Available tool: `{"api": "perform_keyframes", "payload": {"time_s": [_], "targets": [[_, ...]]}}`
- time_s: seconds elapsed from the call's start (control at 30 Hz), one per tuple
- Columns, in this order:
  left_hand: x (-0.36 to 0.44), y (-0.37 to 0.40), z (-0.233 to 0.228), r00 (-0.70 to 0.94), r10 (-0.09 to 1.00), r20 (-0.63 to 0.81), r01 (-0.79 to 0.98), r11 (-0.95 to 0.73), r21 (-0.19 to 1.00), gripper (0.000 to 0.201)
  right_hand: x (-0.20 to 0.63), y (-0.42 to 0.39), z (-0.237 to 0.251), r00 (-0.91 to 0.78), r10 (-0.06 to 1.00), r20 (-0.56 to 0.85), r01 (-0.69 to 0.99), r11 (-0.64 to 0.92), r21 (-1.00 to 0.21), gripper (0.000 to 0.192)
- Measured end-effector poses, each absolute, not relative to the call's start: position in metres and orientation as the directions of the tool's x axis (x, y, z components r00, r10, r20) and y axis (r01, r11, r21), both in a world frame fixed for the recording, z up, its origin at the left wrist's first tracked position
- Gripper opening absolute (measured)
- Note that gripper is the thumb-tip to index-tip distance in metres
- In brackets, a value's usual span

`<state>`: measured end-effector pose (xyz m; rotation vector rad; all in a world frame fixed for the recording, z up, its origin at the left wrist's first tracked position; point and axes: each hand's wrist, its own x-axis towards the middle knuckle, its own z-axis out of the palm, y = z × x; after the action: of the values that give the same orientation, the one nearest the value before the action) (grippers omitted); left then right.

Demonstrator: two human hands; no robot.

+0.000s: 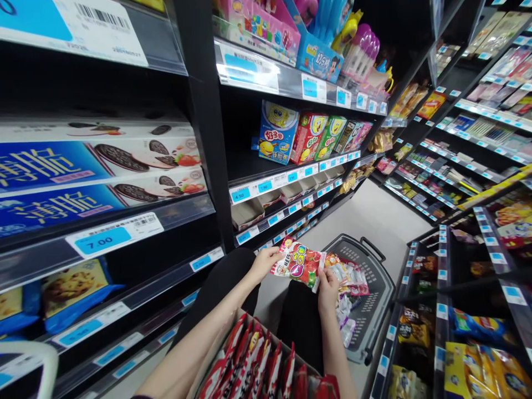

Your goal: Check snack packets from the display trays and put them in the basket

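Observation:
Both my hands hold a red candy bag (300, 263) with green and white print, low in a shop aisle. My left hand (263, 261) grips its left end and my right hand (328, 287) grips its right edge. Just beyond the bag lie several more snack packets (349, 277) in a grey shopping basket (374, 293) on the floor. Below my forearms stands a cardboard box (260, 363) packed with several red packets standing on edge.
Black shelving runs along the left with blue cookie boxes (62, 183), a 7.00 price tag (103, 238) and cartoon snack boxes (307, 136). Another shelf unit with snack bags (477, 332) stands at the right. Grey floor (374, 216) stretches down the aisle.

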<state>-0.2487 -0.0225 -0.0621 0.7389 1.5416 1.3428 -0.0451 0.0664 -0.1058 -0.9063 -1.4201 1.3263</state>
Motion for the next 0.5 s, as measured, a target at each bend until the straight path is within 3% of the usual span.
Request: {"api": "perform_keyframes", "payload": {"time_s": [0.5], "targets": [[-0.2465, -0.0237, -0.0558, -0.347, 0.899, -0.267, -0.221, 0.198, 0.955, 0.032, -0.0450, 0.0645, -0.1017, -0.307, 0.940, 0.146, -0.076, 0.129, -0.989, 0.022]]}}
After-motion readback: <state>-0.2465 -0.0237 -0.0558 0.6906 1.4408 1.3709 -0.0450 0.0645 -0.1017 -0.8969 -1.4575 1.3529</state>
